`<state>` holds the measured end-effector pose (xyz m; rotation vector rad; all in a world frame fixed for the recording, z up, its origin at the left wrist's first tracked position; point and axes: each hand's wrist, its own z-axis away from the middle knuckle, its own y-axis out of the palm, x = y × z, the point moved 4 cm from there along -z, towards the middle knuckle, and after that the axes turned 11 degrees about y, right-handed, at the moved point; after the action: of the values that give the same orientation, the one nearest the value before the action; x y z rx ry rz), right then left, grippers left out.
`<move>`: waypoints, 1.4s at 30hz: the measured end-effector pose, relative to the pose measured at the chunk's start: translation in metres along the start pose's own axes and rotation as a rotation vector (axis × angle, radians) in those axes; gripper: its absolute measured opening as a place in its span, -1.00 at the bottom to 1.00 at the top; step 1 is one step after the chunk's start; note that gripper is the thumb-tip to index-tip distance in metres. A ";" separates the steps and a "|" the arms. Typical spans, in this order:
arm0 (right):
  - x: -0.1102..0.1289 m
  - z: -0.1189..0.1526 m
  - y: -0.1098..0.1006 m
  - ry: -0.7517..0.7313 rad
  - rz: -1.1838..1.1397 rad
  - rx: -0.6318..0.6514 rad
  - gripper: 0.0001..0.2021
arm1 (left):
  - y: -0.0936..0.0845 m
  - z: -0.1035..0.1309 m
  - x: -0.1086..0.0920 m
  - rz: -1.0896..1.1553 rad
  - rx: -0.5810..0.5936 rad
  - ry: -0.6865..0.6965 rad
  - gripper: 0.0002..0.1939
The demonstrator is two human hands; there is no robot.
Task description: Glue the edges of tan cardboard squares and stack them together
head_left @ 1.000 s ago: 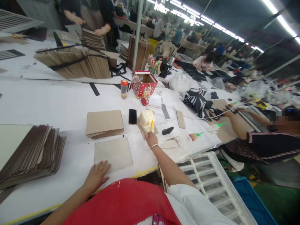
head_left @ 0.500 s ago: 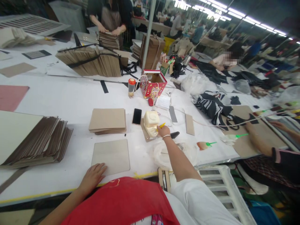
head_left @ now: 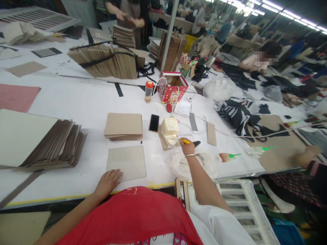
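Observation:
My left hand (head_left: 109,182) lies flat, fingers stretched out, on the lower left corner of a pale beige rectangular panel (head_left: 127,163). My right hand (head_left: 187,147) is closed around a slim tool with a yellow handle (head_left: 186,141); its tip is too small to make out. That tip points left at a cream-coloured, block-like container (head_left: 170,126) with a lower lip in front. Under the container is a piece of brown board (head_left: 164,144). A black pointed object (head_left: 197,143) lies just beyond my right hand. A stack of brown boards (head_left: 123,126) stands behind the panel.
A phone (head_left: 154,123), a red-lidded jar (head_left: 149,91) and a red patterned box (head_left: 173,89) stand farther back. A thick pile of panels (head_left: 43,143) is at the left. Orange (head_left: 226,156) and white green-tipped bottles lie to the right, near a co-worker's hand (head_left: 308,155).
My right hand has drawn the yellow-handled tool slightly back from the cream container. My left hand stays on the panel. The whole view has shifted, and the co-worker at the back has spread their hands.

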<state>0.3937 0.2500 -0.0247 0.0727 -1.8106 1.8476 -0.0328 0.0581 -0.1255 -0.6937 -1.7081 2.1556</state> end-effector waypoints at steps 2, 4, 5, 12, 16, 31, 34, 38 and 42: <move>0.009 0.009 0.010 -0.138 0.054 -0.026 -0.67 | -0.005 0.001 -0.001 0.013 0.010 -0.006 -0.60; 0.014 0.020 0.024 -0.249 0.142 0.018 -0.68 | -0.011 0.001 -0.001 0.025 0.016 -0.013 -0.61; 0.015 0.026 0.031 -0.284 0.177 0.048 -0.68 | -0.013 0.001 -0.001 0.030 0.017 -0.013 -0.60; 0.021 0.058 0.015 -0.208 -0.098 -0.007 -0.69 | -0.024 0.006 0.011 0.063 0.014 0.003 -0.62; 0.044 0.058 -0.002 0.140 -0.621 -0.067 -0.62 | -0.028 0.015 0.021 0.070 0.036 0.058 -0.62; 0.357 0.051 0.088 -0.107 -0.870 0.539 -0.75 | -0.154 -0.134 0.077 -0.019 -0.281 0.114 -0.42; 0.380 0.054 0.109 -0.222 -0.695 0.612 -0.76 | -0.149 -0.141 0.088 0.002 -0.245 0.070 -0.43; 0.391 0.039 0.132 -0.353 -0.464 0.669 -0.77 | -0.145 -0.139 0.094 0.020 -0.236 0.055 -0.40; 0.404 0.001 0.144 -0.333 -0.412 0.547 -0.76 | -0.146 -0.141 0.095 0.014 -0.232 0.069 -0.39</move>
<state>-0.0093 0.3938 0.0080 0.9275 -1.2915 2.0365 -0.0441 0.2585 -0.0265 -0.8317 -1.9399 1.9364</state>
